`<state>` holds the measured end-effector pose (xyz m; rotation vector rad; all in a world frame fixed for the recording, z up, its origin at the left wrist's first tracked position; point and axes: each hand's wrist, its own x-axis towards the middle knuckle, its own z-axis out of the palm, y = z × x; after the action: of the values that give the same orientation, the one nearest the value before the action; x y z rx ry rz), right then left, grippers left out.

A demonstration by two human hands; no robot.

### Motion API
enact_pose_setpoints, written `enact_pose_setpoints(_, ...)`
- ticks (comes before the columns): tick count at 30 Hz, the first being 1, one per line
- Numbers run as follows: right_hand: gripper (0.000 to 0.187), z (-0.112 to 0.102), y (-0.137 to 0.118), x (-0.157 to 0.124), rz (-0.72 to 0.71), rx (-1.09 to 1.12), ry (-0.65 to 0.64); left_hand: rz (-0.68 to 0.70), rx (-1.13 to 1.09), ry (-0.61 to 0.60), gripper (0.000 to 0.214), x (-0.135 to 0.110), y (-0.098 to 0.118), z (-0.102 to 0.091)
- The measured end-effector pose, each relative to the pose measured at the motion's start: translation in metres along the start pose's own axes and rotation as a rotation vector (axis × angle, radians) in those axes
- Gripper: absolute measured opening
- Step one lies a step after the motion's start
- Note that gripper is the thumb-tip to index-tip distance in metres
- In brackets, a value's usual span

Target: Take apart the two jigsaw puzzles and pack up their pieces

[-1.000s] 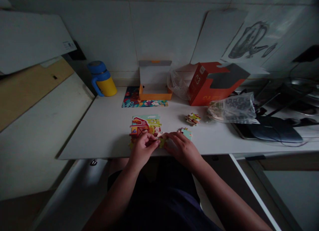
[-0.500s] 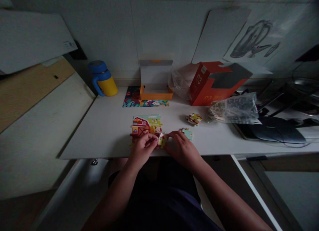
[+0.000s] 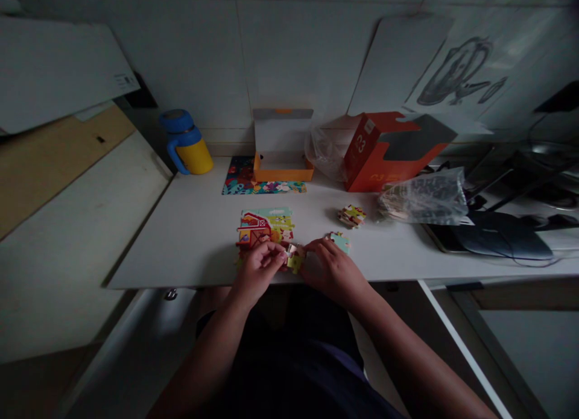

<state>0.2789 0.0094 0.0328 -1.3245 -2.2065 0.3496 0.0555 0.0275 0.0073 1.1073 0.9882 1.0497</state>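
Both hands meet at the near edge of the white table [image 3: 190, 226]. The left hand [image 3: 259, 267] is curled, thumb and fingertips pinching a small yellow-green cardboard puzzle piece [image 3: 294, 259]; the right hand [image 3: 333, 269] grips the same piece from the other side with bent fingers. The piece sits just off the near right corner of a partly built puzzle with a red barn picture [image 3: 265, 226], which the left knuckles partly cover.

A loose pale-teal puzzle piece [image 3: 341, 242] lies just beyond the right hand, touching or nearly touching its fingers. Further back and to the right is a small stack of mixed-colour puzzle pieces [image 3: 351, 215], then a clear plastic bag of pieces [image 3: 425, 197]. Behind them a red-orange cardboard box [image 3: 384, 151] lies on its side, with crumpled clear plastic [image 3: 322, 151] beside it. An open orange tray-box with a white lid [image 3: 281, 146] rests on a flat dark floral puzzle [image 3: 246, 182]. A yellow mug with a blue lid and handle [image 3: 186, 143] stands at the far left corner. Dark flat devices and cables [image 3: 495, 238] crowd the right end; detail there is too dim to tell
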Motion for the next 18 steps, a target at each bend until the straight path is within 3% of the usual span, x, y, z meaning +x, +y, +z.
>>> enact_pose_setpoints(8,0.038,-0.007,0.0,-0.002,-0.009,-0.032,0.008,0.019,0.098,-0.072,0.026,0.0,-0.002,-0.003)
enact_pose_setpoints(18,0.037,0.004,-0.004,-0.001,0.026,-0.122,-0.026,0.093,0.171,-0.066,0.025,-0.001,-0.011,0.0)
